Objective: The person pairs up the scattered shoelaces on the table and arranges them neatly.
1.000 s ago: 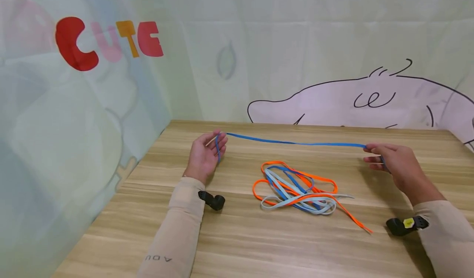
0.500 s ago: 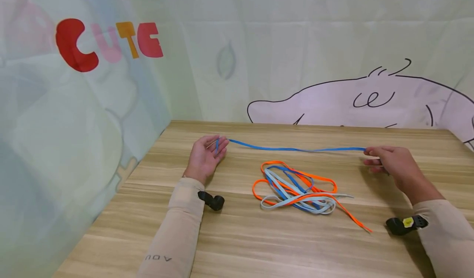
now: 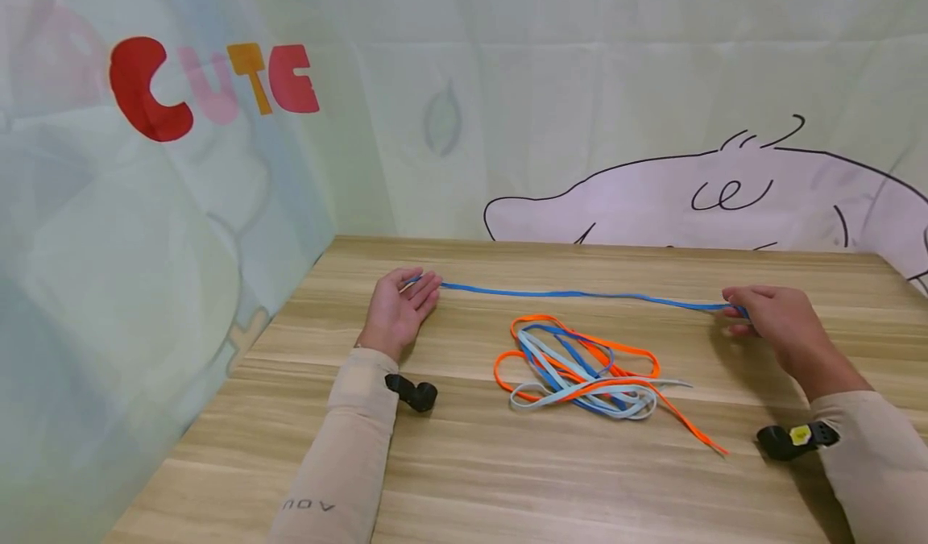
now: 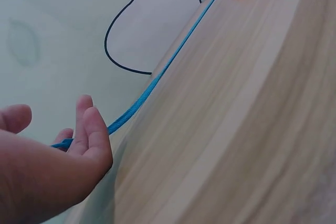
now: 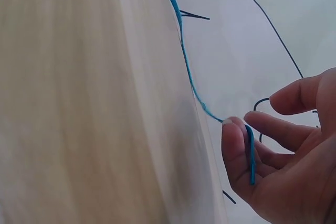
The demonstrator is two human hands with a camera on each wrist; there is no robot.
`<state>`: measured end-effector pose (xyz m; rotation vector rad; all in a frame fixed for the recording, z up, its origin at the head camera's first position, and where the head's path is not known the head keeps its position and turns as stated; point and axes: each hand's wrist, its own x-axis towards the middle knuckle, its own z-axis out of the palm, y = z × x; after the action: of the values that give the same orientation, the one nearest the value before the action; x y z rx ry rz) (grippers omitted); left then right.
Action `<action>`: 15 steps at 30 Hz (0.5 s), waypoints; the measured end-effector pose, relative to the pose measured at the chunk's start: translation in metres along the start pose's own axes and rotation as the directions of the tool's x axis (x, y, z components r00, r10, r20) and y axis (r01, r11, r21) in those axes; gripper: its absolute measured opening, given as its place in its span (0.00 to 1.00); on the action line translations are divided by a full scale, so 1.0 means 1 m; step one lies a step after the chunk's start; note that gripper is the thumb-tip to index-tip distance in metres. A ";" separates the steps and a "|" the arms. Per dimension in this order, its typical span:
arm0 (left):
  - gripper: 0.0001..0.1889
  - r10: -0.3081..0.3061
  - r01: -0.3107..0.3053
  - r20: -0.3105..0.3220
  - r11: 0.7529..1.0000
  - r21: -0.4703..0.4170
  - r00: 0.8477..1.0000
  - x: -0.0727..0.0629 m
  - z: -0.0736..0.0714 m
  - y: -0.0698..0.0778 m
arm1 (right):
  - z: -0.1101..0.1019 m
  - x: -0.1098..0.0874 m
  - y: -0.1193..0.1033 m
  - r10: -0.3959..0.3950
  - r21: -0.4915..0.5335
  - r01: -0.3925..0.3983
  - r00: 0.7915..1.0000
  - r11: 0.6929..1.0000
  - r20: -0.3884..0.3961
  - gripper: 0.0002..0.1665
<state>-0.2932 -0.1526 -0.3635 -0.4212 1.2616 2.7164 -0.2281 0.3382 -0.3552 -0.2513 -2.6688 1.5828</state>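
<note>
A flat blue shoelace (image 3: 551,292) runs between both hands, raised over the table and sagging slightly. My left hand (image 3: 400,306) has its palm turned up and holds one end among its fingers. In the left wrist view the lace (image 4: 131,109) passes behind two raised fingers, and the thumb stands apart. On the other side my right hand (image 3: 783,322) pinches the lace near its other end. The right wrist view shows a short tail (image 5: 251,156) hanging past the fingertips. Below the stretched lace lies a tangled pile of orange, pale blue and blue shoelaces (image 3: 580,371).
The wood-grain table (image 3: 464,463) reaches back to a pale fabric backdrop (image 3: 580,85) with a cartoon outline. Coloured letters (image 3: 152,89) mark the left side. A small black camera (image 3: 413,393) sits on the left wrist, another (image 3: 793,441) on the right.
The stretched lace has come down lower. Its loose end no longer hangs across the left palm. The right hand has shifted slightly, while the pile has stayed put.
</note>
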 end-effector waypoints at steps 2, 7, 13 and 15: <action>0.18 0.005 -0.005 -0.002 1.000 -0.001 1.000 0.000 -0.001 0.001 | -0.001 0.000 0.000 -0.007 -0.045 0.006 1.000 0.999 -0.021 0.32; 0.19 0.013 -0.013 -0.018 1.000 -0.013 1.000 -0.001 -0.003 0.004 | -0.003 0.001 0.001 0.003 -0.092 -0.010 0.997 0.996 -0.076 0.32; 0.25 0.024 -0.023 -0.034 0.999 0.025 0.999 -0.002 -0.001 0.005 | -0.006 0.000 0.002 0.004 -0.142 -0.022 0.992 0.990 -0.123 0.31; 0.26 0.032 -0.031 -0.035 0.999 0.044 0.999 -0.003 -0.001 0.005 | -0.006 0.000 0.002 -0.003 -0.138 -0.017 0.990 0.990 -0.139 0.29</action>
<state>-0.2913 -0.1563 -0.3598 -0.4507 1.3453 2.7133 -0.2272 0.3448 -0.3540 -0.3606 -2.6755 1.3285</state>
